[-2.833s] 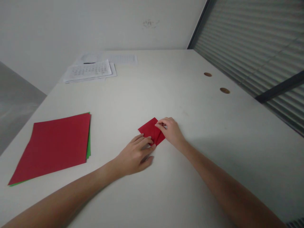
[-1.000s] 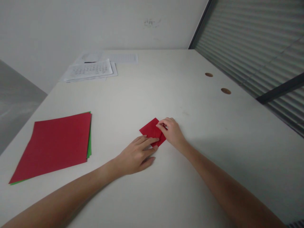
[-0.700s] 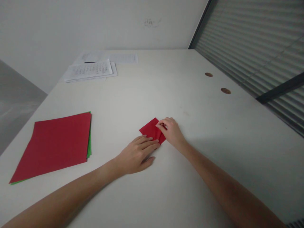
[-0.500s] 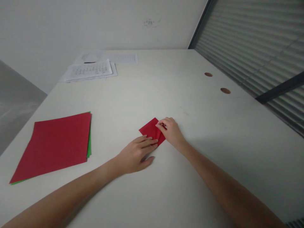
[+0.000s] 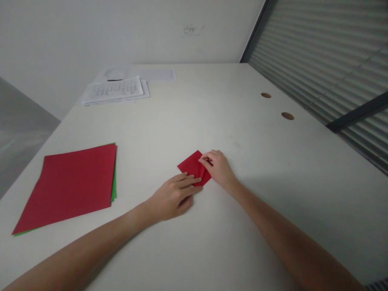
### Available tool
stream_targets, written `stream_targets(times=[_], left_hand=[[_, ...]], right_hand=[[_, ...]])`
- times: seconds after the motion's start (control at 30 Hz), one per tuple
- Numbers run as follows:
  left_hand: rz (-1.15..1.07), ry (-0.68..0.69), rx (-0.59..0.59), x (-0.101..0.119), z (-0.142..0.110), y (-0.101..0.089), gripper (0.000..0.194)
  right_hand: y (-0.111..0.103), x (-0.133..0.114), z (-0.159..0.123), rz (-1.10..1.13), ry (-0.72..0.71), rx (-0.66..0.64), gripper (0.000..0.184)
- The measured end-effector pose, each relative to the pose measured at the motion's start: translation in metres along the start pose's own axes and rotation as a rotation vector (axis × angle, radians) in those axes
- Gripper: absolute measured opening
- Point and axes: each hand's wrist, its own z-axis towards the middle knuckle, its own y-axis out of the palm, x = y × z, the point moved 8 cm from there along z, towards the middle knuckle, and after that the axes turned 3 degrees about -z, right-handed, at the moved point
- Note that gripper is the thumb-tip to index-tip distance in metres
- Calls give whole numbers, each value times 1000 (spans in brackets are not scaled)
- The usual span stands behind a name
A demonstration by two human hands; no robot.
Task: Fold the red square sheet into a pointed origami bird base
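A small folded piece of red paper (image 5: 191, 163) lies on the white table like a diamond, one corner pointing away from me. My left hand (image 5: 176, 196) rests with its fingers stretched out over the paper's near left part, pressing on it. Thumb and forefinger of my right hand (image 5: 216, 165) pinch a flap at the paper's right side. A crease runs between the two hands. The near corner and right edge of the paper are partly covered by my fingers.
To the left lies a stack of large red sheets (image 5: 69, 182) with green sheets (image 5: 114, 188) peeking out beneath. Handwritten papers (image 5: 112, 89) and a dark pen (image 5: 114, 80) are at the far left. Two round holes (image 5: 287, 116) pierce the table near the window blinds (image 5: 327, 52).
The fingers of my left hand have shifted slightly over the paper, and its thumb has drawn in toward the forefinger. My right hand keeps its pinch in nearly the same place.
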Motion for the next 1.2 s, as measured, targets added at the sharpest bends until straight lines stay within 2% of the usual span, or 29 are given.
stream_targets(times=[0.27,0.6,1.2], left_hand=[[66,45,38,4,-2,0,34],[152,101,24,12,-3,1,32],[191,65,20,10,-1,1,27]], right_hand=[[0,0,0,0,-5,-2,15],[-1,1,1,0,-3,16,16],[1,1,1,-8,-8,35,16]])
